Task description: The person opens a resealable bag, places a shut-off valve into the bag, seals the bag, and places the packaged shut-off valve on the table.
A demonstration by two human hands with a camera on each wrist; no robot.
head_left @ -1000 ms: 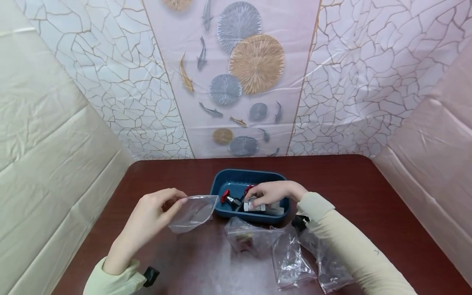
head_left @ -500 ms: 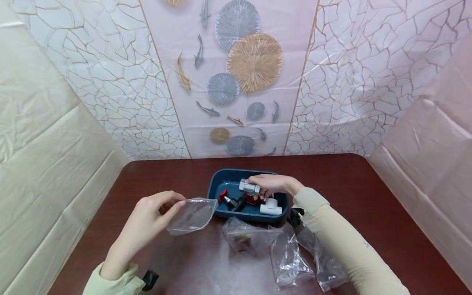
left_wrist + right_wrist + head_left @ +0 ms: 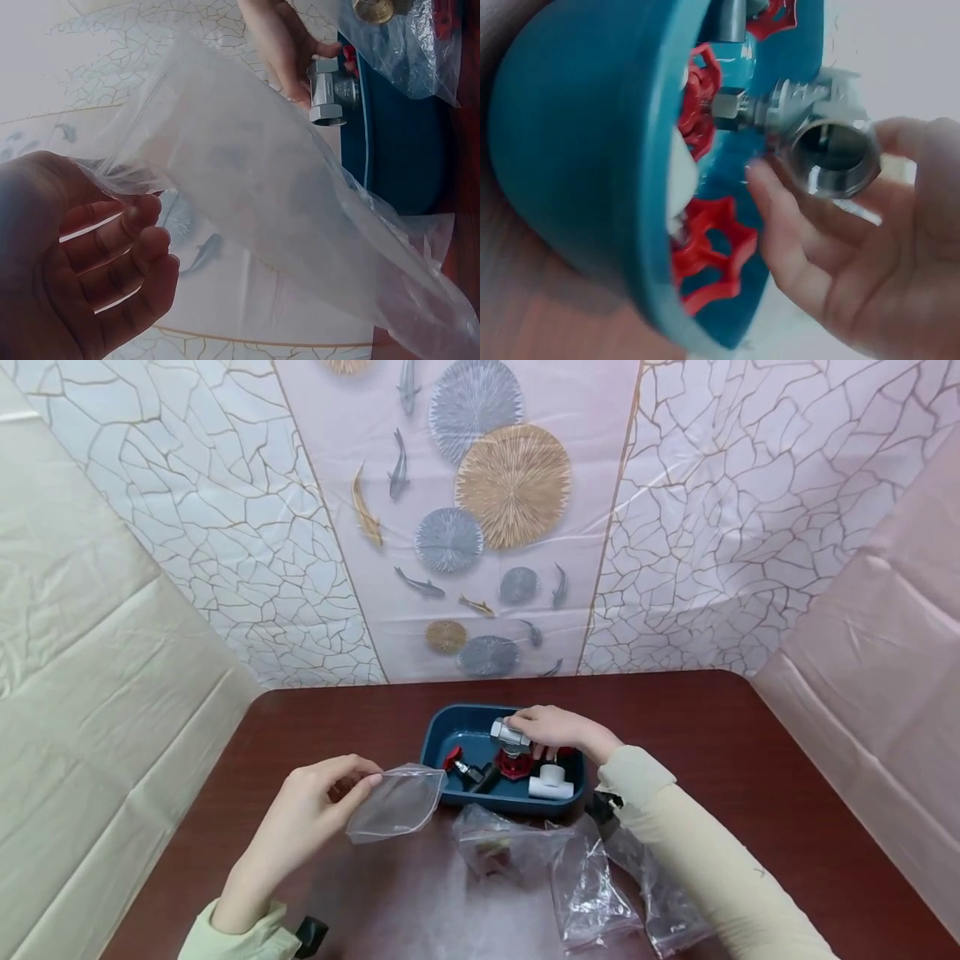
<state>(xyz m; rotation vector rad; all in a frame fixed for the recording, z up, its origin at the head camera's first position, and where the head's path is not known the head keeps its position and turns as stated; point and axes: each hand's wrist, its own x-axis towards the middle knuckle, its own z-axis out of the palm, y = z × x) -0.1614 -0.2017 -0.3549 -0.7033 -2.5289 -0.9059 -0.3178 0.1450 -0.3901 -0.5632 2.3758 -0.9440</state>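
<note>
My left hand pinches the top edge of a clear zip bag, which hangs left of the blue basin. Large and see-through, the bag fills the left wrist view. My right hand grips a silver metal valve by its body, over the basin. In the right wrist view the valve has its round port facing the camera and a red handwheel pointing down into the basin. Inside the basin lie a white tee-shaped fitting and a black fitting with a red handle.
In front of the basin lies a zip bag with brassy and red parts. To its right are more clear bags, partly behind the right sleeve. Patterned cloth walls enclose the dark red table.
My right hand lifted the silver valve from among the fittings, then turned it so the handwheel points down. The white fitting came into view. My left hand stays nearly still with the bag.
</note>
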